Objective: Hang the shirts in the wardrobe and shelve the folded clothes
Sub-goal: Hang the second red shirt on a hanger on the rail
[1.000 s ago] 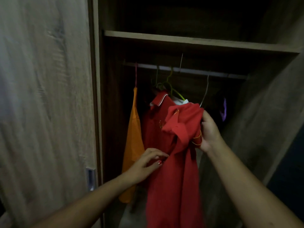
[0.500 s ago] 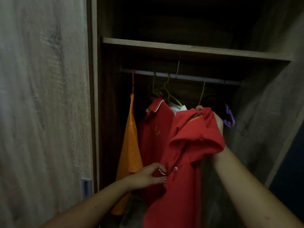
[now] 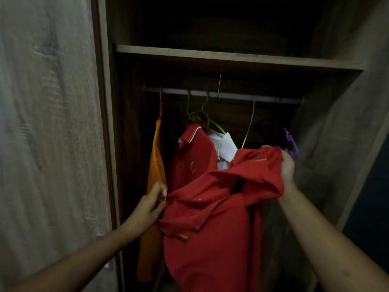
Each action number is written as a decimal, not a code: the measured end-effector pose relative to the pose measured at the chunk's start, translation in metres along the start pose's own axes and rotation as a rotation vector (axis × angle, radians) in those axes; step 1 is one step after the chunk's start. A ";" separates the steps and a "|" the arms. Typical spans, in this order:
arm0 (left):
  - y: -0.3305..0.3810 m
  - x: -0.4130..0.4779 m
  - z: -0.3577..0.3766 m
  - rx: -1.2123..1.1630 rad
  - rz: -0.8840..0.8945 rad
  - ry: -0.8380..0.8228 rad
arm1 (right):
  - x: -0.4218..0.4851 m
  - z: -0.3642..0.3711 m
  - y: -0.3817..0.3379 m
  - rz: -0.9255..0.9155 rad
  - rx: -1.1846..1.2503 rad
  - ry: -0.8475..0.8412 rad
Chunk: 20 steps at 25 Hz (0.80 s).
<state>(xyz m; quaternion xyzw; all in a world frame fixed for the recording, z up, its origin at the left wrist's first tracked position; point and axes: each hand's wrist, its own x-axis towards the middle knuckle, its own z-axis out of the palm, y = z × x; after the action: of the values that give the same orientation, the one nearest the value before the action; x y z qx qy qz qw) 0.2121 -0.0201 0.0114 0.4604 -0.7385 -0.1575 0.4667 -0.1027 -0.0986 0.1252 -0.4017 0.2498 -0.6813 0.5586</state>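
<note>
I hold a red polo shirt (image 3: 212, 224) in front of the open wardrobe. My left hand (image 3: 150, 205) pinches its left edge near the buttons. My right hand (image 3: 286, 165) grips its upper right part, raised toward a purple hanger (image 3: 291, 144). Whether the right hand also holds that hanger I cannot tell. On the rail (image 3: 223, 94) hang an orange shirt (image 3: 154, 171), another red polo (image 3: 194, 157) and a white shirt (image 3: 226, 150) on a green hanger (image 3: 207, 119).
A wooden shelf (image 3: 231, 56) runs above the rail, its space dark. The wardrobe door (image 3: 48, 133) stands at the left and a side panel (image 3: 341, 144) at the right. A thin wire hanger (image 3: 249, 125) hangs between the shirts and my right hand.
My hands have spread the red polo wider: the left hand pulled its edge left, the right hand moved right and up toward the purple hanger. The camera came closer.
</note>
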 end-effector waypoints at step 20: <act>0.093 0.098 -0.047 0.576 0.092 -0.245 | 0.081 -0.006 0.032 -0.318 -1.322 0.213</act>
<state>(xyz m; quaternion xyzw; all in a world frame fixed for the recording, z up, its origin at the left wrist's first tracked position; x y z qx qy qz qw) 0.1883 -0.0428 0.1506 0.5172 -0.8236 0.0253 0.2315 -0.0938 -0.1850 0.1183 -0.6208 0.6045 -0.4953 0.0620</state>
